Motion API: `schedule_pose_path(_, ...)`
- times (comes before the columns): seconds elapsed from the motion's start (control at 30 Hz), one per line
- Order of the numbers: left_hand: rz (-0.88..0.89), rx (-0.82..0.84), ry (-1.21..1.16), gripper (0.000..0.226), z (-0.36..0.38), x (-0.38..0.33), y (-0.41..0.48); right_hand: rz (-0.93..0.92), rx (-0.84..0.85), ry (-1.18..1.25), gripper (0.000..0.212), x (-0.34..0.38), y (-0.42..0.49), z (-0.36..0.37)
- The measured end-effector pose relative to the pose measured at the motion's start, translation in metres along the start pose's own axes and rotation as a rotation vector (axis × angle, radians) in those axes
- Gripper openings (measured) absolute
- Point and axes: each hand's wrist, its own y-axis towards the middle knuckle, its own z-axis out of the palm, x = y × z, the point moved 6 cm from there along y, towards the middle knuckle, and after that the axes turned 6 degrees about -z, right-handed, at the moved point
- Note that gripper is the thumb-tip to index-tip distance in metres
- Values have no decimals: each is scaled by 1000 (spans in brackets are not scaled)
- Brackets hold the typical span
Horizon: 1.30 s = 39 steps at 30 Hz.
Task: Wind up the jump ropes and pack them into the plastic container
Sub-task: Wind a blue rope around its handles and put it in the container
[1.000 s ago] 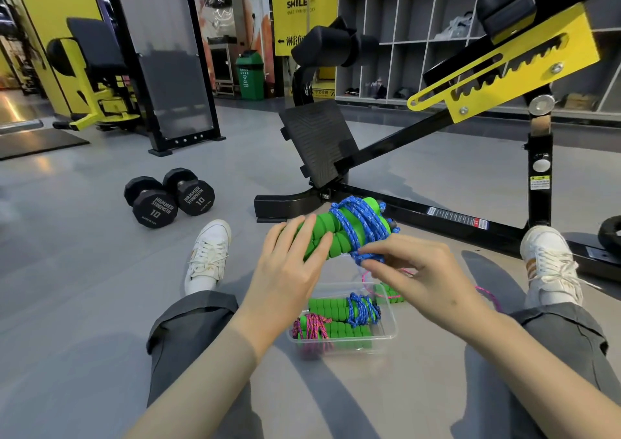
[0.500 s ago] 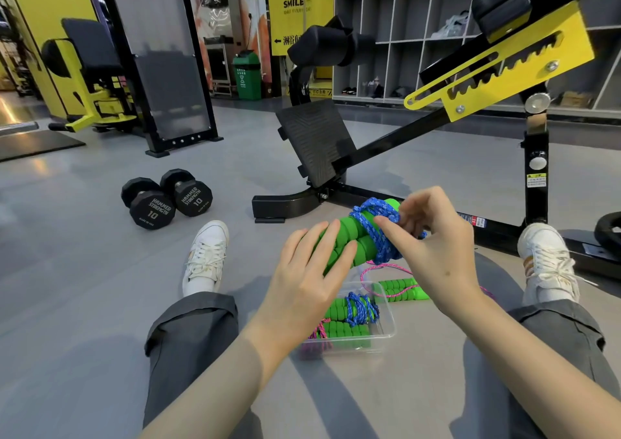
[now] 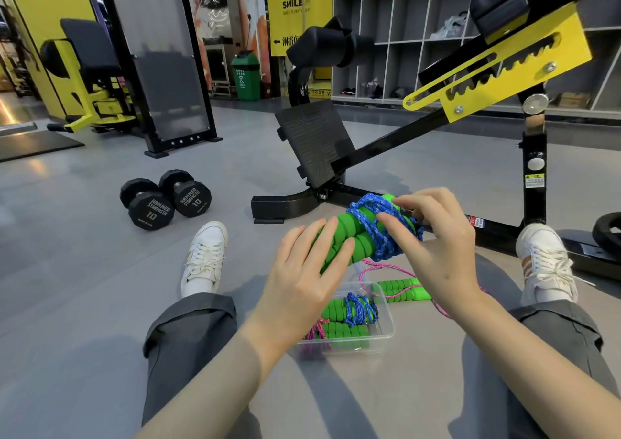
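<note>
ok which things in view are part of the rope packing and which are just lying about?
Job: blue jump rope, held in the left hand, right hand working its cord; plastic container with wound ropes in it; pink jump rope loose on the floor beside it.
Lying about: dumbbells; bench frame; green bin; weight plate.

A blue jump rope (image 3: 378, 233), wound round 2 green handles (image 3: 346, 237), is held aloft at 12 o'clock of the clear plastic container (image 3: 386, 324) holding 2 bundles (image 3: 349, 311), with a pink jump rope (image 3: 386, 266) loose at 1 o'clock.
</note>
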Motion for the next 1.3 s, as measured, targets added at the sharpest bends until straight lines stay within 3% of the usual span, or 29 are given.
schedule_pose_path(0.1,1,0,2,24,-1,0,0,119,81,14,25,-8,1,3)
schedule_pose_path(0.33,21,-1,-6,24,1,2,-4,194,258,78,5,-9,4,11)
schedule_pose_path(0.43,25,4,5,23,1,1,-4,192,304,89,11,-7,7,13)
schedule_pose_path(0.67,9,11,-2,22,1,-2,-1,65,288,-35,19,0,6,16)
schedule_pose_path(0.8,1,8,6,21,2,-1,0,-193,205,-226,15,7,5,18)
schedule_pose_path(0.93,-6,3,0,21,1,1,1,-359,120,-188,17,14,0,15)
schedule_pose_path(1.07,-13,12,8,22,3,5,-2,-476,161,-197,17,13,-10,14)
schedule_pose_path(1.13,-7,27,18,23,5,5,-4,-423,176,-147,18,9,-12,14)
schedule_pose_path(1.3,3,30,15,22,7,1,-5,-56,192,44,22,-2,-2,14)
